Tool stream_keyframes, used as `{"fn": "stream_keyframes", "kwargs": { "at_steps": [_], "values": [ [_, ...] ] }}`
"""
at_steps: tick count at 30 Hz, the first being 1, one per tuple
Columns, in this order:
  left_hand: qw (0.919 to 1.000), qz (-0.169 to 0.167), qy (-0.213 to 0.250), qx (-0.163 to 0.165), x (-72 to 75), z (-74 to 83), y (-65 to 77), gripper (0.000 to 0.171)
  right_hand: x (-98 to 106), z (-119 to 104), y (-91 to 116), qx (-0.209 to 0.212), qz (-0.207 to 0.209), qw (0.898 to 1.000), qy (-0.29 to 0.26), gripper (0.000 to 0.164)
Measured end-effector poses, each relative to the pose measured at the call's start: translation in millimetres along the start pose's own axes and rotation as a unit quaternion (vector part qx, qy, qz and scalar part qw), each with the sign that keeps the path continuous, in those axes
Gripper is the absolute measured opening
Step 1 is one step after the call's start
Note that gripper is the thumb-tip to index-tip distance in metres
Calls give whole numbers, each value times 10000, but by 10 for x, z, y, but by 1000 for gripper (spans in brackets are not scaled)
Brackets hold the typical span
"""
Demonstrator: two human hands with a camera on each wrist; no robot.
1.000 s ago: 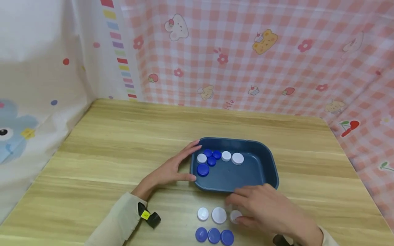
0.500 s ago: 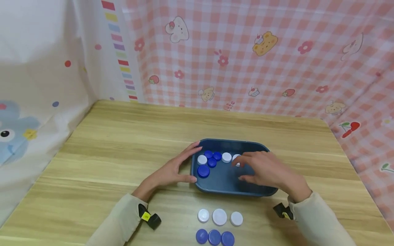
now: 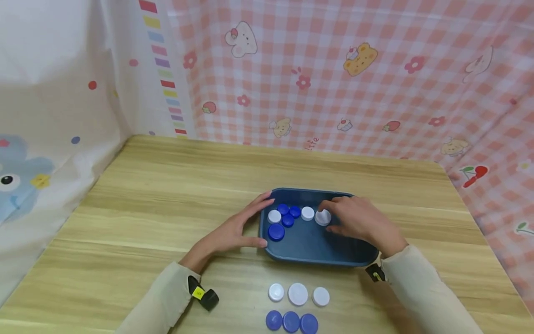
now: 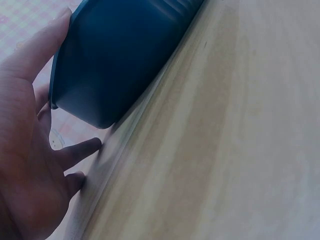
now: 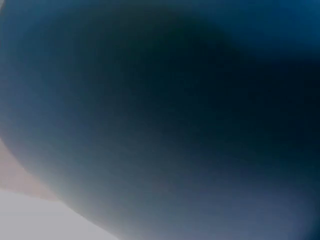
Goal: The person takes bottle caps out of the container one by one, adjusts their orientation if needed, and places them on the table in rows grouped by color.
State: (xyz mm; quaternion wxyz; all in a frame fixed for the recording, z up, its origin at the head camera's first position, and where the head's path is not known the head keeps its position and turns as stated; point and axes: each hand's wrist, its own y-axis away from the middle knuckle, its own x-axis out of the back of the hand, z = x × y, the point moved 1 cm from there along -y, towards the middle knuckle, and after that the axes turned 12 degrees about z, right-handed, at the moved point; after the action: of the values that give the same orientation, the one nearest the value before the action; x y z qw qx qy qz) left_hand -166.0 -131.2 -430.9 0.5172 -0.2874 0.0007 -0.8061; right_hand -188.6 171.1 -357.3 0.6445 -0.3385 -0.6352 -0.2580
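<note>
In the head view, a dark blue tray (image 3: 313, 255) holds several blue caps (image 3: 276, 232) and white caps (image 3: 307, 213). My left hand (image 3: 227, 232) spans the tray's left end, thumb and fingertips against its rim, the fingers fairly straight. The left wrist view shows this hand (image 4: 30, 130) beside the tray wall (image 4: 115, 60), two lower fingers apart from it. Inside the tray, my right hand (image 3: 360, 221) has a fingertip and thumb at a large white bottle cap (image 3: 323, 218), pinching it at its edges. The right wrist view is dark and blurred.
On the wooden table (image 3: 187, 176), in front of the tray, lie a row of white caps (image 3: 298, 294) and a row of blue caps (image 3: 291, 321). A white cloth and a pink checked cloth (image 3: 317, 93) stand around the table's left, back and right.
My right hand has left the white cap at the right of the table row, moved up into the tray and closed on the large white cap there. My left hand has stayed put.
</note>
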Motion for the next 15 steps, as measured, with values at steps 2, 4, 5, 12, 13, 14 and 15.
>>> {"fn": "stream_keyframes", "kwargs": {
  "at_steps": [2,4,5,12,13,14,15],
  "values": [
    [10000,-3,-13,-5,2,-26,-1,87,-37,14,-21,-51,-71,10000,-8,42],
    [10000,1,-7,-25,2,-38,0,87,-76,26,-40,-113,-151,9998,5,44],
    [10000,3,-10,-30,1,-41,1,87,-96,32,-47,-145,-203,9997,9,45],
    [10000,-26,-35,12,-10,-36,3,87,-174,55,-81,-239,-406,9989,7,43],
    [10000,-25,-34,30,-11,-38,4,87,-178,58,-88,-238,-414,9989,-27,41],
    [10000,-18,-31,38,-8,-38,5,87,-180,60,-94,-236,-429,9988,-63,40],
    [10000,-14,-29,33,-7,-39,6,87,-181,62,-101,-229,-451,9987,-97,39]
  ]
}}
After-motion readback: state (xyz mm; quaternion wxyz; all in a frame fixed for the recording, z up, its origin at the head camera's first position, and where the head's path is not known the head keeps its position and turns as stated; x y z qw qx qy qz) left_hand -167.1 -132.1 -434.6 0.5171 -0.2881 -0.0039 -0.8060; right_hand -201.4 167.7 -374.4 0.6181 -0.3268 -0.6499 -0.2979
